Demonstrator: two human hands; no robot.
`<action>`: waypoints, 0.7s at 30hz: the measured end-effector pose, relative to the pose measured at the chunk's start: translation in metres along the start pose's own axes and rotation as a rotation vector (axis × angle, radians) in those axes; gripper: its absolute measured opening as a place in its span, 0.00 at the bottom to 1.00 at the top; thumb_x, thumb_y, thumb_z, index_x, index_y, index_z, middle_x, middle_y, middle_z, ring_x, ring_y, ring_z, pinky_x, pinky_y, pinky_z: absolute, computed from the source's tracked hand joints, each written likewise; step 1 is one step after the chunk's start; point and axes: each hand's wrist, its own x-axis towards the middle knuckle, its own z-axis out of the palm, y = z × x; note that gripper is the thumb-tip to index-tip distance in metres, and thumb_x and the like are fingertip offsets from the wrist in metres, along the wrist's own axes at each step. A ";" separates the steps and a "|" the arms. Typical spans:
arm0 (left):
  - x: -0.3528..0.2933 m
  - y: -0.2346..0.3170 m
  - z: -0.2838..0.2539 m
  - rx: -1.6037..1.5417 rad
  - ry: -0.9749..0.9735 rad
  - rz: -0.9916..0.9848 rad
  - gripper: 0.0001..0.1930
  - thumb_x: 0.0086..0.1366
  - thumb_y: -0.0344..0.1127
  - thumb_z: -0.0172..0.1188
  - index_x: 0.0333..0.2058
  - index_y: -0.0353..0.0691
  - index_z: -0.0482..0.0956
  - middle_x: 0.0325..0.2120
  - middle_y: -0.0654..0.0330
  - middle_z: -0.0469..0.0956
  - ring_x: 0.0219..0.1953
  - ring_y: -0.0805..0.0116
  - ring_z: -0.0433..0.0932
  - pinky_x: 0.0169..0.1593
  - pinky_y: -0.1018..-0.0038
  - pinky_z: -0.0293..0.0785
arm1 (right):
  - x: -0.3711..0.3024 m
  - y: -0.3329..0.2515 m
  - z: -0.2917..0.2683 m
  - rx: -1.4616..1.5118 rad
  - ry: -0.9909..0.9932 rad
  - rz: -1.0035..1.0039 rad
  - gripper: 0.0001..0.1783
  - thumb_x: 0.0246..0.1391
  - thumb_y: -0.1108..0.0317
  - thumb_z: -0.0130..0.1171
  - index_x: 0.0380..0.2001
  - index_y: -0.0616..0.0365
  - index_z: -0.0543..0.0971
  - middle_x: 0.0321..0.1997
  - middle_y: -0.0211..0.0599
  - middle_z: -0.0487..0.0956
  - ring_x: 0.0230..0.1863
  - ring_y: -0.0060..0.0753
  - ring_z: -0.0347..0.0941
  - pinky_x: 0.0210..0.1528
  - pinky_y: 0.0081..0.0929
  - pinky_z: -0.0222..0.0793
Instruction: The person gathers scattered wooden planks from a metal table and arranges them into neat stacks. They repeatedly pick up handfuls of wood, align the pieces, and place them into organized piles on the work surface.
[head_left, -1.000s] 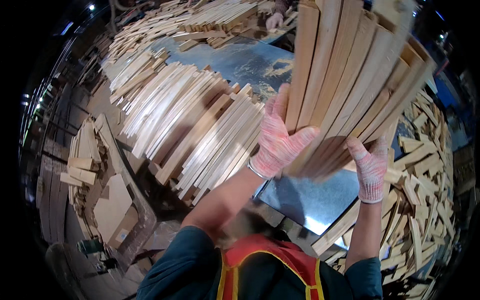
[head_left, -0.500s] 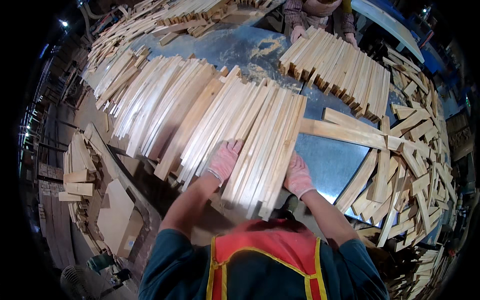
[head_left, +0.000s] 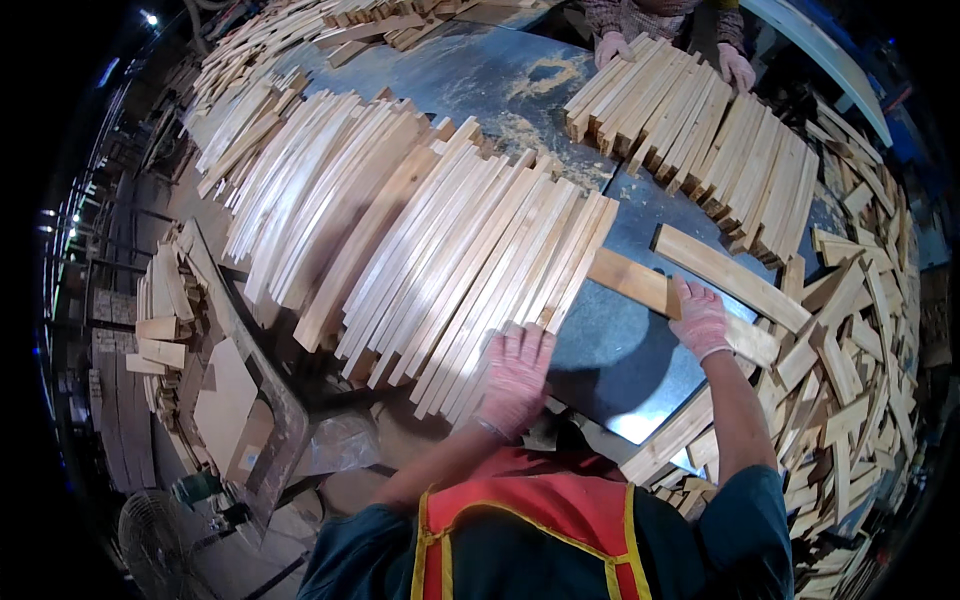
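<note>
My left hand (head_left: 515, 380), in a pink-and-white work glove, lies with its fingers stretched over the near ends of a long row of wooden strips (head_left: 480, 270). The strips stand side by side on the metal table (head_left: 590, 340), some ends sticking out further than others. To the right, my gloved right hand (head_left: 700, 318) is closed over a flat wooden slat (head_left: 632, 281), its fingers on the far edge. That slat's left end meets the right side of the row. A second slat (head_left: 730, 275) lies just beyond it.
Jumbled offcuts (head_left: 850, 390) cover the table's right side. Across the table, a person's gloved hands (head_left: 736, 68) touch another row of strips (head_left: 700, 140). More strips (head_left: 370, 20) lie at the far left. A wood-filled cart (head_left: 255, 375) stands left, near a fan (head_left: 155, 540).
My right hand has left the row's right side and moved right onto the slat. My left hand has slid right and nearer along the row. The strips' near ends now look more even.
</note>
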 end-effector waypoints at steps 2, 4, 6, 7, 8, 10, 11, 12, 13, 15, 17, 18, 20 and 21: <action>-0.003 -0.011 0.012 -0.007 0.175 -0.073 0.39 0.49 0.42 0.67 0.62 0.38 0.69 0.61 0.47 0.68 0.65 0.42 0.65 0.68 0.42 0.57 | 0.002 0.009 -0.028 0.028 -0.197 -0.011 0.55 0.44 0.56 0.73 0.75 0.51 0.60 0.62 0.50 0.77 0.62 0.53 0.74 0.67 0.46 0.68; -0.005 -0.018 0.004 -0.065 0.210 -0.120 0.35 0.50 0.37 0.65 0.60 0.38 0.72 0.60 0.46 0.69 0.64 0.42 0.66 0.66 0.41 0.60 | -0.006 0.040 -0.045 0.086 -0.228 0.100 0.51 0.45 0.60 0.71 0.73 0.53 0.63 0.53 0.54 0.81 0.56 0.54 0.79 0.61 0.46 0.74; -0.001 -0.019 0.008 -0.086 0.196 -0.161 0.33 0.50 0.36 0.63 0.58 0.38 0.73 0.60 0.43 0.69 0.62 0.38 0.67 0.64 0.39 0.61 | -0.025 0.093 -0.013 0.233 -0.026 0.135 0.42 0.48 0.61 0.68 0.67 0.58 0.70 0.46 0.53 0.83 0.52 0.47 0.82 0.58 0.45 0.76; 0.004 -0.014 0.006 -0.054 0.203 -0.165 0.33 0.50 0.35 0.63 0.58 0.38 0.73 0.60 0.43 0.69 0.62 0.37 0.67 0.64 0.39 0.61 | -0.029 0.109 -0.001 0.423 -0.060 0.195 0.38 0.50 0.60 0.67 0.65 0.59 0.71 0.45 0.51 0.83 0.51 0.45 0.82 0.55 0.43 0.76; 0.004 -0.011 0.005 -0.024 0.208 -0.163 0.33 0.50 0.35 0.63 0.59 0.38 0.73 0.60 0.42 0.68 0.62 0.37 0.67 0.65 0.39 0.61 | -0.034 0.120 0.012 0.612 -0.099 0.264 0.35 0.52 0.59 0.66 0.63 0.61 0.73 0.43 0.48 0.83 0.49 0.43 0.81 0.53 0.40 0.76; 0.000 -0.011 0.012 0.009 0.197 -0.163 0.34 0.52 0.38 0.64 0.60 0.39 0.72 0.61 0.43 0.67 0.63 0.37 0.65 0.66 0.39 0.58 | -0.031 0.109 0.023 1.047 -0.174 0.340 0.31 0.56 0.57 0.64 0.59 0.63 0.75 0.41 0.44 0.82 0.46 0.39 0.80 0.49 0.36 0.75; -0.002 -0.014 0.012 0.007 0.177 -0.155 0.34 0.52 0.38 0.64 0.60 0.39 0.72 0.62 0.43 0.67 0.64 0.37 0.65 0.67 0.39 0.58 | -0.031 0.091 0.029 1.291 -0.215 0.349 0.30 0.58 0.56 0.63 0.58 0.64 0.75 0.40 0.43 0.81 0.45 0.38 0.79 0.48 0.35 0.74; -0.004 -0.017 0.011 0.008 0.164 -0.144 0.34 0.53 0.39 0.64 0.61 0.39 0.71 0.62 0.43 0.67 0.64 0.37 0.64 0.67 0.39 0.57 | -0.032 0.068 0.027 1.537 -0.252 0.354 0.29 0.60 0.55 0.62 0.57 0.65 0.76 0.39 0.41 0.81 0.43 0.37 0.78 0.46 0.34 0.74; -0.007 -0.021 0.017 0.066 0.136 -0.142 0.34 0.56 0.44 0.65 0.62 0.40 0.71 0.63 0.45 0.66 0.65 0.39 0.64 0.69 0.41 0.56 | -0.035 0.037 0.018 1.422 -0.206 0.305 0.27 0.65 0.51 0.58 0.55 0.65 0.78 0.36 0.39 0.78 0.41 0.40 0.77 0.44 0.37 0.72; -0.001 -0.031 -0.005 -0.093 0.049 -0.090 0.35 0.57 0.48 0.64 0.62 0.41 0.71 0.64 0.47 0.66 0.67 0.42 0.63 0.70 0.43 0.54 | -0.018 0.002 0.051 0.850 -0.189 0.202 0.31 0.68 0.44 0.54 0.48 0.67 0.80 0.41 0.54 0.82 0.40 0.49 0.78 0.49 0.46 0.72; -0.008 -0.047 -0.006 -0.170 0.038 -0.058 0.36 0.59 0.57 0.63 0.62 0.43 0.71 0.65 0.49 0.66 0.68 0.46 0.63 0.70 0.45 0.55 | -0.017 -0.073 0.053 0.938 -0.262 0.131 0.32 0.68 0.43 0.53 0.50 0.68 0.80 0.47 0.61 0.83 0.45 0.55 0.79 0.52 0.46 0.72; -0.013 -0.055 -0.002 -0.155 0.121 -0.117 0.36 0.60 0.57 0.62 0.62 0.43 0.72 0.64 0.49 0.66 0.67 0.46 0.64 0.70 0.45 0.55 | -0.019 -0.111 0.044 0.814 -0.310 0.032 0.38 0.66 0.40 0.55 0.57 0.70 0.77 0.51 0.65 0.82 0.52 0.58 0.80 0.57 0.45 0.72; -0.030 -0.077 0.011 -0.128 0.279 -0.233 0.35 0.61 0.58 0.60 0.62 0.42 0.72 0.63 0.47 0.68 0.67 0.46 0.64 0.69 0.45 0.55 | -0.034 -0.180 0.024 0.742 -0.371 0.047 0.56 0.56 0.31 0.64 0.66 0.76 0.66 0.57 0.68 0.80 0.60 0.60 0.77 0.67 0.42 0.66; -0.044 -0.101 0.035 0.027 0.380 -0.309 0.36 0.62 0.60 0.59 0.61 0.39 0.73 0.62 0.45 0.70 0.67 0.44 0.66 0.70 0.46 0.56 | -0.047 -0.206 -0.004 1.022 -0.453 0.084 0.54 0.56 0.35 0.67 0.68 0.70 0.66 0.56 0.55 0.81 0.54 0.45 0.77 0.55 0.35 0.69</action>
